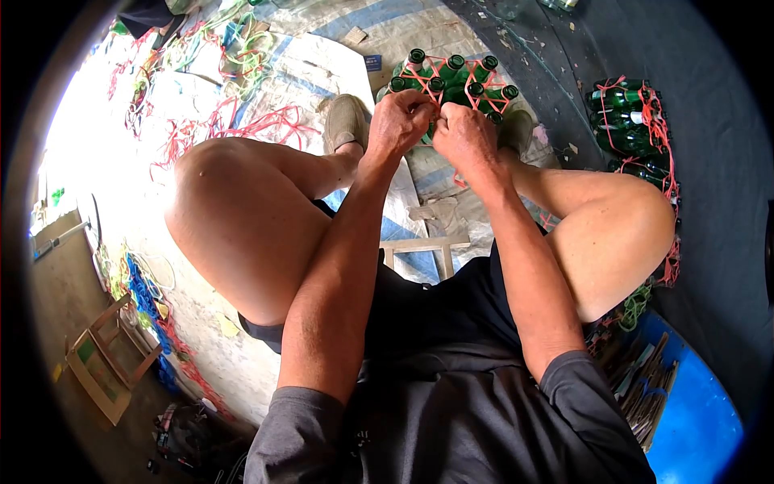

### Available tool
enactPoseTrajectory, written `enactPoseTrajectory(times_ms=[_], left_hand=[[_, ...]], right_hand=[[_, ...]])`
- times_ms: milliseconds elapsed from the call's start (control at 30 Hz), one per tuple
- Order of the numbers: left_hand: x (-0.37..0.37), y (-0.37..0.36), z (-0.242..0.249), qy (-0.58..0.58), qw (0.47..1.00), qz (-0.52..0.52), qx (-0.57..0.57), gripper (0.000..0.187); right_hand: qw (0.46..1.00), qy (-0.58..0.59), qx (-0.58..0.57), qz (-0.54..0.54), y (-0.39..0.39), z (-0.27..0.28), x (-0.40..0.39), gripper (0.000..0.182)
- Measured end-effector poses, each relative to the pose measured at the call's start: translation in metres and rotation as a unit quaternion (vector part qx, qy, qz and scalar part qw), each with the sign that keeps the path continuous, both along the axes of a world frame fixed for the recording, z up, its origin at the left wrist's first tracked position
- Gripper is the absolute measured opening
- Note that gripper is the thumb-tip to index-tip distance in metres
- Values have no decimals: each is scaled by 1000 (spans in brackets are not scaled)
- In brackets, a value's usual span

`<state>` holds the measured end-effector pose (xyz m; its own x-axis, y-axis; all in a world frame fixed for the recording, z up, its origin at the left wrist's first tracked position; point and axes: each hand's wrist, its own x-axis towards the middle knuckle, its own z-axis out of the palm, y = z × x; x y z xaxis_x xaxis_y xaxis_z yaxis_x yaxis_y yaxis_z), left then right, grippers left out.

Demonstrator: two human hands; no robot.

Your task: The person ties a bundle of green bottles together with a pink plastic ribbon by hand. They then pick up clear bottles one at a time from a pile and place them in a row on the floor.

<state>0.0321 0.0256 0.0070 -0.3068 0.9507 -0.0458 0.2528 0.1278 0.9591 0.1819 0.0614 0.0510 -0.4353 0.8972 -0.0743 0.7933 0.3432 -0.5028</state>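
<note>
A cluster of several green glass bottles [455, 79] stands on the ground between my feet, bound at the necks with red string [476, 89]. My left hand [397, 121] and my right hand [463, 133] are pressed together at the near edge of the cluster. Both hands pinch the red string there. My fingertips are partly hidden against the bottles. I sit low with my knees spread wide to either side.
A second bundle of green bottles [629, 121] tied with red string lies on its side at the right. Loose red and green strings [242, 121] litter the woven mat at left. A small wooden stool [105, 363] lies lower left; a blue surface [701, 411] sits lower right.
</note>
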Motion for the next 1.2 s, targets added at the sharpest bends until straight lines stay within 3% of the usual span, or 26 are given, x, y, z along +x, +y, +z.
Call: enactPoseTrajectory(times_ms=[267, 300, 400, 433, 533, 1200], left_hand=[[-1, -3, 19, 45, 998, -28, -23, 23], [-2, -5, 21, 38, 998, -37, -28, 22], [-2, -4, 20, 44, 998, -44, -25, 21], [-2, -5, 19, 44, 998, -45, -24, 21], [-3, -5, 15, 64, 997, -46, 3, 20], [0, -5, 20, 105, 994, -25, 0, 22]], right_hand=[[998, 50, -28, -8, -32, -2, 2, 16], [996, 27, -82, -8, -34, 1, 4, 17], [999, -1, 6, 52, -49, -3, 9, 13], [997, 40, 37, 49, -51, -5, 10, 13], [998, -6, -51, 26, -55, 2, 10, 12], [994, -66, -17, 81, -62, -25, 27, 18]])
